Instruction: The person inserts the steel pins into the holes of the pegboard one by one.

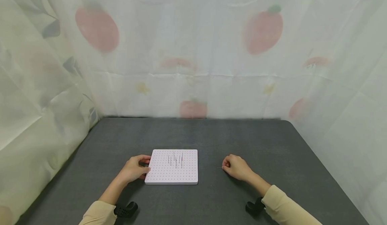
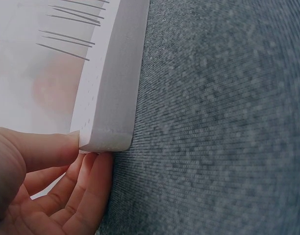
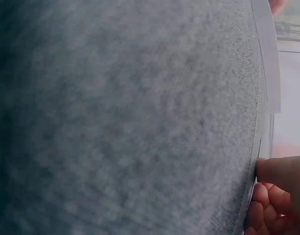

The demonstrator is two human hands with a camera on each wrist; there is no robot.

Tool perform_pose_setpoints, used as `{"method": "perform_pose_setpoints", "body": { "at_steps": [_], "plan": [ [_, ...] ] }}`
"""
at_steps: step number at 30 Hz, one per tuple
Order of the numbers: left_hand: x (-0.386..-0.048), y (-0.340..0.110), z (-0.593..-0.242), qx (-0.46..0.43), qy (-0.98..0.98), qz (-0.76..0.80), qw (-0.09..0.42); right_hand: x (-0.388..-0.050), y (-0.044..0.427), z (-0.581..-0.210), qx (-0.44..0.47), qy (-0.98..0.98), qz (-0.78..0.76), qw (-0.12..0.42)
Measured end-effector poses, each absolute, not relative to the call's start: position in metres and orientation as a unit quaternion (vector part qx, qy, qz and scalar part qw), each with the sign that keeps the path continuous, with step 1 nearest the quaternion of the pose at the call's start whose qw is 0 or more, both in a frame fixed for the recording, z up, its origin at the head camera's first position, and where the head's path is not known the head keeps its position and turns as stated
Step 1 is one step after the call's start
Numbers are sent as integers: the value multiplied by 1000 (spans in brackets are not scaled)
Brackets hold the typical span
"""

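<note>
A white pegboard dotted with rows of small holes lies flat on the dark table. Several thin metal pins stand upright in its upper middle part. My left hand grips the board's left edge, thumb on the top rim and fingers against the side, as the left wrist view also shows at the board's corner. To the right of the board, apart from it, my right hand pinches a thin metal pin between thumb and fingers; its tip points left toward the board, low over the cloth.
A dark grey cloth-covered table spreads around the board. Pale curtains with fruit prints hang behind it and along both sides. Black straps with camera mounts sit at both wrists.
</note>
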State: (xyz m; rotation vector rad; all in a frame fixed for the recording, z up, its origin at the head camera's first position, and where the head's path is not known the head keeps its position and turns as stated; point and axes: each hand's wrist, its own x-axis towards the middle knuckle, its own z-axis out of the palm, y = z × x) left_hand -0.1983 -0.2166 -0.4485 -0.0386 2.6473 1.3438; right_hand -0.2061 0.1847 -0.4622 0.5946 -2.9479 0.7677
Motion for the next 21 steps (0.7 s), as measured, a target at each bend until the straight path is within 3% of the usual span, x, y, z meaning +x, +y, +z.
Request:
{"method": "perform_pose_setpoints", "body": {
  "at_steps": [21],
  "plan": [
    [-198,-216,-446,-16,889,449,88,-206,181,-458,187,-955,231,3]
  ]
}}
